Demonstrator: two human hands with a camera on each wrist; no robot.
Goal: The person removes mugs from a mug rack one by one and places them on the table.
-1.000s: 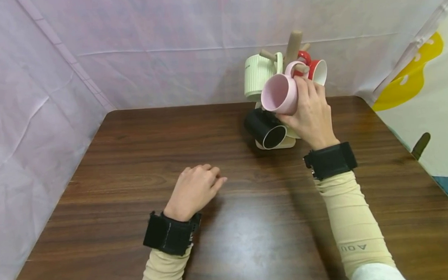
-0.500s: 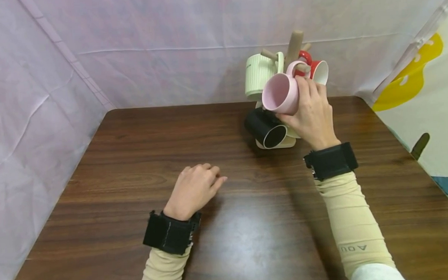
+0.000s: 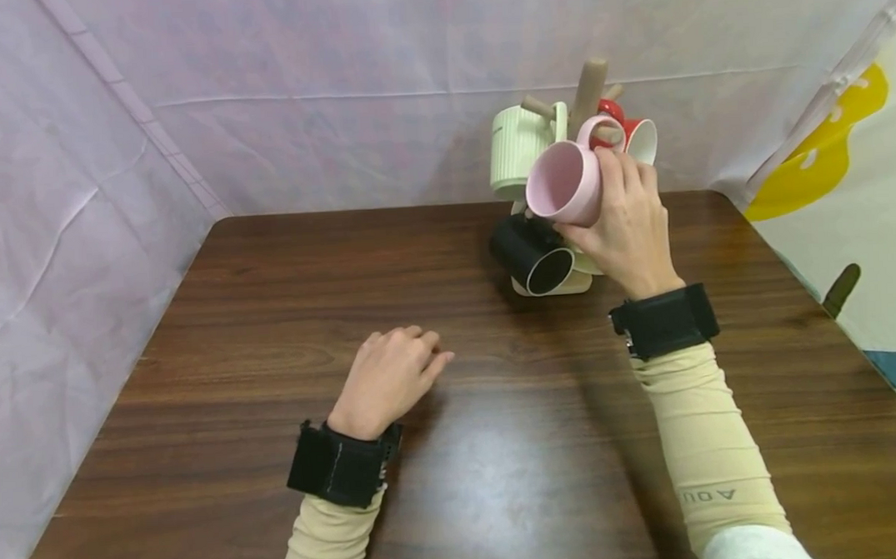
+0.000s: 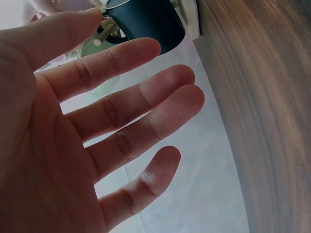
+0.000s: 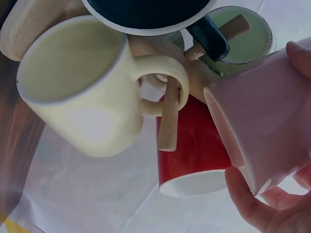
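My right hand [image 3: 629,221] grips a pink mug [image 3: 564,184] by its body, thumb on one side and fingers on the other. The mug's handle loops around an upper peg of a wooden mug tree [image 3: 590,90], and its mouth faces left and toward me. In the right wrist view the pink mug [image 5: 267,107] is close to a red mug [image 5: 192,141]. Over the table, my left hand [image 3: 392,378] holds nothing; the left wrist view shows its fingers [image 4: 160,109] loosely extended and apart.
On the same mug tree hang a pale green ribbed mug [image 3: 516,151], a black mug [image 3: 529,255] low down, and a cream mug [image 5: 82,92]. The brown wooden table [image 3: 283,287] ends at a pale cloth backdrop [image 3: 322,151].
The pink mug and my right hand have shifted very slightly up and right; the handle stays around the peg. My left hand has not moved.
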